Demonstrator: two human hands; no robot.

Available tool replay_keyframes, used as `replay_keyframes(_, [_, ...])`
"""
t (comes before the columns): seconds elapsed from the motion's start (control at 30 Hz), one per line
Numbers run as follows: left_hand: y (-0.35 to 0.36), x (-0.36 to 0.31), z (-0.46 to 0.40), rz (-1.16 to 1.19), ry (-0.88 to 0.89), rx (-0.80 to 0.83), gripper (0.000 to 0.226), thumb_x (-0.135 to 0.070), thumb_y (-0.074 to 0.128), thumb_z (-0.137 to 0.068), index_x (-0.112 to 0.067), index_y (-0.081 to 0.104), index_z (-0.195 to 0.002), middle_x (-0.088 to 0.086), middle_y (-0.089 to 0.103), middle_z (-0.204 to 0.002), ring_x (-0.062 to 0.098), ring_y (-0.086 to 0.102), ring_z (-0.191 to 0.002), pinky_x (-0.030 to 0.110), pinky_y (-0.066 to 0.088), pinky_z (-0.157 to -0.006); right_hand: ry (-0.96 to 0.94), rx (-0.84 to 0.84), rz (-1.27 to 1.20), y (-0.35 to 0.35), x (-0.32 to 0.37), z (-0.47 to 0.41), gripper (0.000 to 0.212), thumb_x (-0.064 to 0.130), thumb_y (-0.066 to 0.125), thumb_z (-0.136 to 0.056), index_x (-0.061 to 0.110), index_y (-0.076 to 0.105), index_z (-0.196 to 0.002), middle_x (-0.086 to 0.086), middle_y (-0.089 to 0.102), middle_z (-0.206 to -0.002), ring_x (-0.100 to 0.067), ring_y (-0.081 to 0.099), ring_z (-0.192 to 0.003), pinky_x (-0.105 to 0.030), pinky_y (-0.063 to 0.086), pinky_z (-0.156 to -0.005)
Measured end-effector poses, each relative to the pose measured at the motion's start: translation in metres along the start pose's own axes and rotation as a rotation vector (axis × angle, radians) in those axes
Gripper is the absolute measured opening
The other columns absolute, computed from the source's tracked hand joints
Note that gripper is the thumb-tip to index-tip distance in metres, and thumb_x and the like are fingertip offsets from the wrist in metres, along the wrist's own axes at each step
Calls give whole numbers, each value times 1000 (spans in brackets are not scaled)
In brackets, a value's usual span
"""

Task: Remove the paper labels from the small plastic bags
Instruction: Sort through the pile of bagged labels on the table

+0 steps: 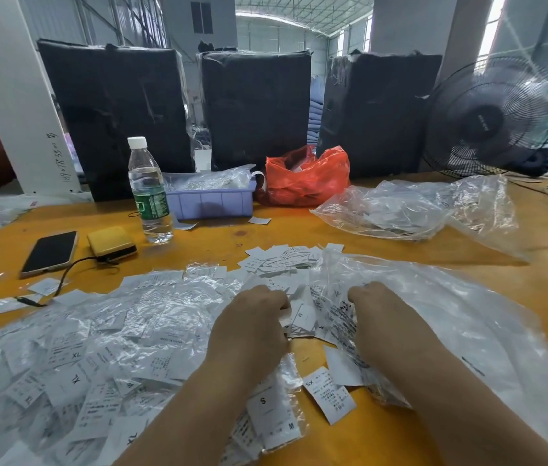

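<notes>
Left hand [249, 321]: fingers curled, pinching small white paper label [303, 318]. Right hand [375, 306]: fingers curled into crinkled clear plastic bag [336, 309]. Heap of small clear plastic bags with printed white labels [91, 351] spread left on orange table [299, 227]. Beyond: loose label pile [282, 258], clear water bottle [148, 191], black phone [49, 253].

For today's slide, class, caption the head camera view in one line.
Two hands work in a heap of bagged paper labels on a yellow table.
</notes>
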State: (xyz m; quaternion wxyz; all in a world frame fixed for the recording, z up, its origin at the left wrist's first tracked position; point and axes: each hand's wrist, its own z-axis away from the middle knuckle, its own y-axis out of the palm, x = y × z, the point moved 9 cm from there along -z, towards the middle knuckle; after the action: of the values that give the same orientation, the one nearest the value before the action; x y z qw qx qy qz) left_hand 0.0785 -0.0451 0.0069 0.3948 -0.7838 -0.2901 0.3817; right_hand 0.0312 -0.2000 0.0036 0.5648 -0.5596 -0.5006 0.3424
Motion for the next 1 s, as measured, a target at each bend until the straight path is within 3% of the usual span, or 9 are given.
replay_keyframes(0.1, [-4, -5, 0, 41, 20, -40, 26, -6, 52, -89, -23, 67, -102, -11, 59, -95, 10, 53, -90, 22, 41, -68, 25, -6, 50, -5, -4, 4, 32, 0, 48, -84, 16, 47, -111, -1, 34, -101, -26, 46, -102, -32, 42, -69])
replay_keyframes(0.2, [-3, -10, 1, 78, 36, -40, 28, -5, 48, -92, -20, 68, -105, -8, 62, -99, 13, 56, -93, 29, 48, -76, 59, 65, 70, -2, -6, 8, 28, 1, 49, -85, 17, 47, -108, -5, 41, -112, -29, 50, -105, -33, 41, -70])
replay_keyframes(0.27, [-4, -12, 1, 97, 40, -34, 28, -6, 47, -93, -20, 68, -107, -7, 63, -101, 14, 57, -95, 31, 50, -79, 54, 81, 55, 0, -4, 9, 25, 0, 51, -85, 17, 46, -102, -6, 41, -110, -28, 53, -97, -32, 39, -68])
replay_keyframes(0.37, [-7, -12, 2, 116, 39, -48, 27, -7, 48, -94, -20, 69, -105, -7, 62, -99, 14, 57, -93, 32, 50, -78, 39, 42, 23, -3, -4, 8, 25, -2, 49, -85, 19, 37, -92, -3, 36, -98, -23, 43, -79, -30, 36, -64])
replay_keyframes(0.47, [-7, -12, 3, 127, 27, -36, 27, -8, 48, -93, -21, 68, -104, -7, 62, -99, 14, 57, -94, 33, 50, -78, 16, -39, 17, -11, -3, 8, 25, -2, 46, -85, 20, 34, -89, 0, 33, -88, -19, 41, -75, -27, 35, -58])
replay_keyframes(0.6, [-6, -14, 4, 141, 24, -30, 26, -9, 48, -93, -23, 68, -103, -9, 62, -99, 13, 56, -94, 32, 50, -78, -14, -127, -5, -24, 0, 8, 28, -3, 44, -83, 17, 48, -102, 1, 38, -89, -21, 46, -81, -30, 45, -67])
replay_keyframes(0.73, [-4, -16, 5, 165, 32, -36, 24, -10, 50, -93, -24, 68, -102, -11, 62, -96, 11, 57, -93, 31, 51, -78, -49, -139, -32, -27, 1, 9, 39, -1, 43, -85, 17, 54, -118, -2, 52, -110, -23, 55, -99, -32, 51, -80])
replay_keyframes(0.83, [-7, -18, 5, 202, 28, -61, 22, -10, 54, -91, -24, 68, -100, -12, 62, -93, 10, 57, -87, 31, 51, -74, -161, -260, -177, -39, 10, 10, 47, -9, 45, -82, 16, 58, -120, -1, 57, -113, -19, 57, -100, -30, 52, -82])
replay_keyframes(1.0, [-8, -12, 7, 263, -17, -63, 12, -20, 58, -94, -29, 65, -94, -11, 65, -81, 8, 60, -72, 36, 53, -64, -361, -336, -618, -49, 28, 12, 42, -14, 58, -82, 16, 69, -109, 12, 63, -97, -3, 62, -87, -11, 50, -75])
